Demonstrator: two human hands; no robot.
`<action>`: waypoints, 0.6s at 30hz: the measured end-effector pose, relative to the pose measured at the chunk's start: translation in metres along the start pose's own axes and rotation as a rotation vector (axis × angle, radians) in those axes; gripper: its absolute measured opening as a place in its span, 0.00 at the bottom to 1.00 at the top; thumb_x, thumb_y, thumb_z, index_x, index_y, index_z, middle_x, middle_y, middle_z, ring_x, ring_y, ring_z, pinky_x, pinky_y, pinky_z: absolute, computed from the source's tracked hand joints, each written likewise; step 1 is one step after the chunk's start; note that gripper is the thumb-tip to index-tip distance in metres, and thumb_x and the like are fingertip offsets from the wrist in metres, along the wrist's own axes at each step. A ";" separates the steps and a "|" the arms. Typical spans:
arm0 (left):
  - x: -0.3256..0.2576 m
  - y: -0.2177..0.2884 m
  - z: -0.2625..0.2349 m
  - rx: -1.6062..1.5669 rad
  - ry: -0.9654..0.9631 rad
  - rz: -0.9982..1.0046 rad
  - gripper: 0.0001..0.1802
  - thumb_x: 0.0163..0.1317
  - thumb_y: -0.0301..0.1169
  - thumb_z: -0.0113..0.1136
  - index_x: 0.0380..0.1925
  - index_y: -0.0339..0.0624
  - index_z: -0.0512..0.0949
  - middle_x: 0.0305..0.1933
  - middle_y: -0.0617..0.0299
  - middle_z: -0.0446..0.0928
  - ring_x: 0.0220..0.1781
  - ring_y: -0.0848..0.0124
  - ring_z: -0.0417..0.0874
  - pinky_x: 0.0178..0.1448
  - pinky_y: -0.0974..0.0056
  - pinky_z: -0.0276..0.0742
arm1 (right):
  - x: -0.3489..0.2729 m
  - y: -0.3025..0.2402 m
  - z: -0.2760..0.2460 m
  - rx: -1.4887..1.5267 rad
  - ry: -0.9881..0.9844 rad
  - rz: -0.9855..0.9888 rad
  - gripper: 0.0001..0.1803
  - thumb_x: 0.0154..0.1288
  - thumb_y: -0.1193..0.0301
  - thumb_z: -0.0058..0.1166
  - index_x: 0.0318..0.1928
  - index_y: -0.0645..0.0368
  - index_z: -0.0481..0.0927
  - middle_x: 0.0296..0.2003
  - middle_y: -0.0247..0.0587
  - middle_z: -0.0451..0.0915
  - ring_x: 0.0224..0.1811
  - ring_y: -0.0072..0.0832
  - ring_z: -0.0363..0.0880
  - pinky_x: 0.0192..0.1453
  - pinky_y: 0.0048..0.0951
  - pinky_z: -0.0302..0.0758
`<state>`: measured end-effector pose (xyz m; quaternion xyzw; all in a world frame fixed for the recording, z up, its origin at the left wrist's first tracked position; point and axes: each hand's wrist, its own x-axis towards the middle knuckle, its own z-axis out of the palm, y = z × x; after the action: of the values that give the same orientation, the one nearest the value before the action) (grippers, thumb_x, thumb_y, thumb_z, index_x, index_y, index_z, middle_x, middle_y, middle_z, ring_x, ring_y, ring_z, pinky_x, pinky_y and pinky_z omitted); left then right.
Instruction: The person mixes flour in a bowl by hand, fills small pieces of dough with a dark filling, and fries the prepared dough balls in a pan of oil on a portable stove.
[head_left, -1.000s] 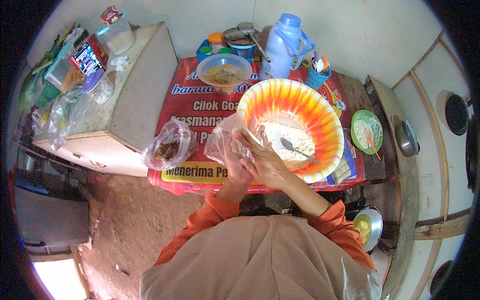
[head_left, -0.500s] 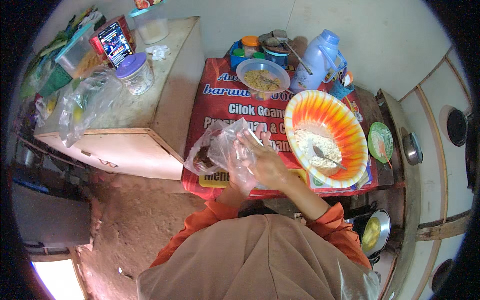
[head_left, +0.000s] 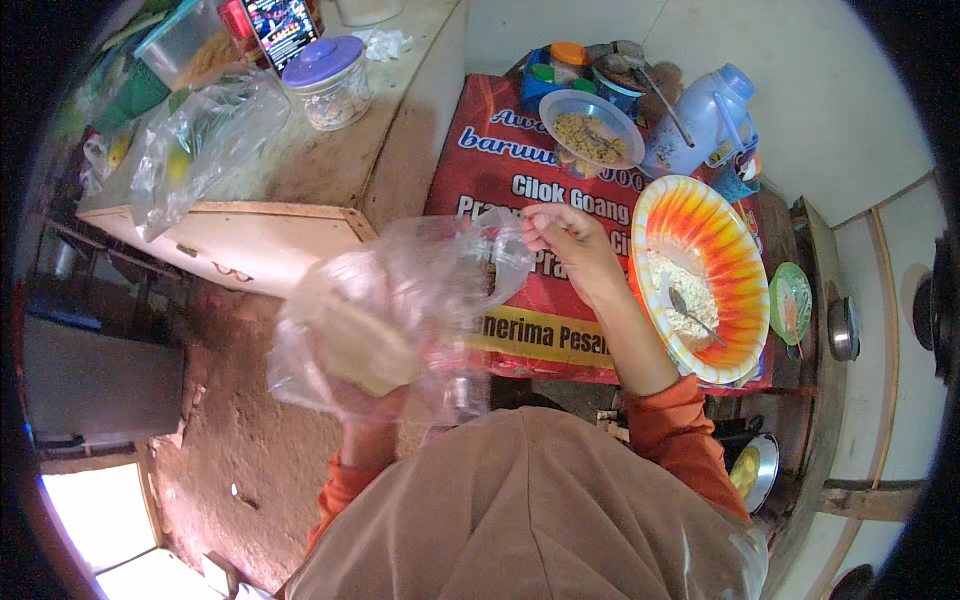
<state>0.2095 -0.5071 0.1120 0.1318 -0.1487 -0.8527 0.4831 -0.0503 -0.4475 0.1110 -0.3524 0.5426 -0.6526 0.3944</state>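
Note:
A clear plastic bag [head_left: 430, 265] stretches between my two hands, low in front of me over the table's near left edge. My right hand [head_left: 580, 250] is closed, its fingertips pinching the bag's upper right edge. My left hand [head_left: 375, 400] is beneath or inside the bag's lower left part; plastic and motion blur hide its fingers. A pale tan shape [head_left: 365, 350] shows through the film there, too smeared to name. To the right of my right hand, an orange, yellow and white basin [head_left: 748, 290] holds white flour [head_left: 672, 275] and a metal spoon [head_left: 690, 314].
The table has a red printed cover [head_left: 480, 180]. Toward its back are a bowl of crumbly yellowish food [head_left: 590, 138], a blue thermos [head_left: 697, 120] and several jars. On the left cabinet [head_left: 400, 130] stand a purple-lidded jar [head_left: 327, 84], a phone [head_left: 283, 35] and another plastic bag [head_left: 205, 150].
My hands have moved apart: the left down and to the left, the right up and to the right. The bag, bunched between them before, is spread out. The view has shifted left.

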 end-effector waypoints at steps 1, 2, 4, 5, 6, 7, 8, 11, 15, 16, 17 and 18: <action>-0.006 0.015 -0.013 0.004 0.011 0.008 0.32 0.57 0.53 0.45 0.58 0.51 0.59 0.55 0.62 0.66 0.52 0.61 0.71 0.55 0.55 0.70 | 0.006 0.005 0.002 -0.199 -0.076 -0.011 0.13 0.62 0.70 0.47 0.43 0.66 0.74 0.39 0.40 0.76 0.39 0.28 0.76 0.47 0.33 0.73; -0.012 0.029 -0.034 0.239 0.167 0.120 0.30 0.58 0.52 0.44 0.58 0.51 0.60 0.55 0.62 0.67 0.53 0.62 0.71 0.55 0.54 0.69 | 0.013 0.013 0.008 -0.193 -0.086 -0.004 0.13 0.62 0.70 0.47 0.43 0.66 0.74 0.39 0.40 0.76 0.39 0.28 0.76 0.47 0.33 0.73; -0.022 0.041 -0.073 0.467 0.337 0.241 0.29 0.58 0.51 0.43 0.57 0.51 0.61 0.55 0.61 0.67 0.54 0.62 0.71 0.56 0.53 0.68 | 0.027 0.032 0.023 -0.509 -0.276 0.069 0.08 0.57 0.76 0.48 0.36 0.63 0.78 0.33 0.42 0.79 0.34 0.33 0.78 0.41 0.33 0.74; -0.024 0.040 -0.092 0.404 0.245 0.274 0.28 0.58 0.50 0.43 0.57 0.51 0.62 0.56 0.60 0.66 0.56 0.60 0.69 0.56 0.51 0.68 | 0.035 0.058 0.017 -0.511 -0.284 0.070 0.08 0.57 0.76 0.48 0.36 0.63 0.78 0.33 0.42 0.79 0.34 0.33 0.78 0.41 0.33 0.74; -0.023 0.036 -0.103 0.339 0.148 0.301 0.28 0.58 0.50 0.43 0.56 0.51 0.62 0.57 0.60 0.65 0.58 0.59 0.68 0.56 0.49 0.67 | 0.043 0.097 0.005 -0.849 -0.263 -0.053 0.07 0.55 0.75 0.49 0.35 0.62 0.78 0.32 0.44 0.79 0.34 0.35 0.78 0.41 0.33 0.74; -0.026 0.035 -0.101 0.335 0.163 0.311 0.28 0.58 0.50 0.43 0.56 0.51 0.62 0.57 0.60 0.65 0.58 0.59 0.68 0.56 0.49 0.67 | 0.047 0.106 0.011 -1.179 -0.254 -0.183 0.07 0.54 0.75 0.50 0.33 0.61 0.79 0.30 0.45 0.79 0.34 0.38 0.78 0.41 0.33 0.73; -0.027 0.030 -0.097 0.185 0.132 0.273 0.29 0.57 0.50 0.43 0.56 0.50 0.62 0.58 0.58 0.64 0.60 0.57 0.64 0.57 0.46 0.64 | 0.051 0.112 0.011 -1.179 -0.270 -0.182 0.07 0.54 0.75 0.50 0.33 0.61 0.79 0.30 0.45 0.79 0.34 0.38 0.78 0.41 0.33 0.73; -0.029 0.022 -0.090 -0.001 0.097 0.229 0.29 0.57 0.50 0.43 0.56 0.50 0.62 0.61 0.55 0.60 0.64 0.53 0.58 0.60 0.42 0.59 | 0.056 0.100 0.028 -1.425 -0.364 0.050 0.10 0.49 0.66 0.55 0.30 0.59 0.79 0.30 0.47 0.78 0.36 0.41 0.77 0.42 0.39 0.71; -0.020 0.013 -0.071 0.010 0.166 0.115 0.30 0.57 0.50 0.42 0.57 0.50 0.61 0.64 0.52 0.56 0.66 0.52 0.53 0.63 0.40 0.51 | 0.067 0.121 0.027 -1.625 -0.412 -0.015 0.13 0.46 0.64 0.57 0.30 0.59 0.78 0.31 0.48 0.78 0.38 0.42 0.76 0.41 0.39 0.71; -0.018 0.013 -0.065 0.011 0.168 0.118 0.30 0.57 0.50 0.42 0.57 0.50 0.61 0.64 0.52 0.56 0.66 0.52 0.53 0.63 0.40 0.51 | 0.070 0.123 0.030 -1.673 -0.371 0.023 0.14 0.44 0.63 0.57 0.30 0.59 0.78 0.32 0.48 0.78 0.39 0.42 0.76 0.42 0.39 0.71; -0.017 0.012 -0.060 -0.012 0.131 0.098 0.30 0.57 0.50 0.41 0.57 0.49 0.61 0.64 0.52 0.55 0.66 0.52 0.53 0.63 0.40 0.52 | 0.072 0.125 0.031 -1.719 -0.328 0.062 0.15 0.43 0.62 0.58 0.30 0.60 0.77 0.33 0.49 0.78 0.39 0.42 0.76 0.43 0.39 0.71; -0.016 0.010 -0.056 -0.035 0.094 0.077 0.29 0.58 0.50 0.39 0.57 0.49 0.61 0.64 0.52 0.54 0.66 0.52 0.53 0.63 0.40 0.53 | 0.072 0.125 0.030 -1.719 -0.327 0.063 0.15 0.43 0.62 0.58 0.30 0.60 0.77 0.33 0.49 0.78 0.39 0.42 0.76 0.43 0.39 0.71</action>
<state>0.2460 -0.5053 0.0656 0.1573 -0.1157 -0.8288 0.5244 -0.0385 -0.5371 -0.0054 -0.6018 0.7926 0.0522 0.0829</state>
